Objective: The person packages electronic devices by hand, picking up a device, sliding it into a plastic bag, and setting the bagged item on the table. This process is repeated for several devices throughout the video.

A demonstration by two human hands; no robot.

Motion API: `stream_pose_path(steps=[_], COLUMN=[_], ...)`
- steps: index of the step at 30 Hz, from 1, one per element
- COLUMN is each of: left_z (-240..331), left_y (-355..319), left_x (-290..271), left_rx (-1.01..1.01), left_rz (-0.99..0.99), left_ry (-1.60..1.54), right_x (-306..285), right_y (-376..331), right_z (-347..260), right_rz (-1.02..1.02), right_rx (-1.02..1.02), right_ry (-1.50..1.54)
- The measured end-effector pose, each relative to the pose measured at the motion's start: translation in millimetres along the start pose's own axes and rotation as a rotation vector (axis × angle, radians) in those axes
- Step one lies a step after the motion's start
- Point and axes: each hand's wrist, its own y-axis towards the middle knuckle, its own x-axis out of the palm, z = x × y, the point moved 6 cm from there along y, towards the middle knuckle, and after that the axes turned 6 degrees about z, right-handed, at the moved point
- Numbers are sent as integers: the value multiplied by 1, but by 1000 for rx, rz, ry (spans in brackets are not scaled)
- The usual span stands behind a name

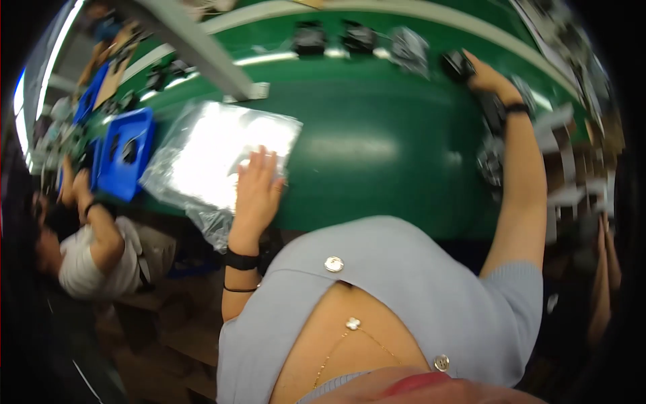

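Note:
My left hand (pixel 258 188) lies flat, fingers stretched out, on a stack of clear, shiny plastic bags (pixel 202 151) at the left of the green work surface (pixel 377 182). My right arm reaches to the far right, where my right hand (pixel 490 79) is closed around a small black object (pixel 457 66); blur hides its exact kind. Left of it, along the far strip, sit a crumpled clear bag with something dark inside (pixel 409 50) and two black bundles (pixel 309 38) (pixel 359 37).
A grey metal post (pixel 195 50) rises beyond the bags. A blue tray (pixel 142 128) with dark pieces stands at the left, near a co-worker in a light shirt (pixel 94 259). Bagged dark items (pixel 491 161) lie along the right edge. Another person's arm (pixel 599 296) shows far right.

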Motion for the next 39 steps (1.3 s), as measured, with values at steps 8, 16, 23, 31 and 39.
stream_pose_path(steps=[8, 16, 23, 31, 39], left_z=[-2, -8, -22, -6, -8], left_y=[-26, -23, -33, -12, 8], left_x=[-37, -48, -18, 0, 30], left_rx=[-102, -142, -230, -126, -124], left_rz=[150, 237, 166, 332, 7], left_ry=[-372, -197, -399, -259, -222], right_x=[-15, -32, -32, 74, 116], right_y=[-16, -28, -123, -150, -168], right_z=[-50, 10, -177, -268, -268], right_rz=[29, 210, -135, -497, -541], right_rx=[96, 358, 135, 424, 458], right_ry=[-40, 548, 1908, 2253, 2076])
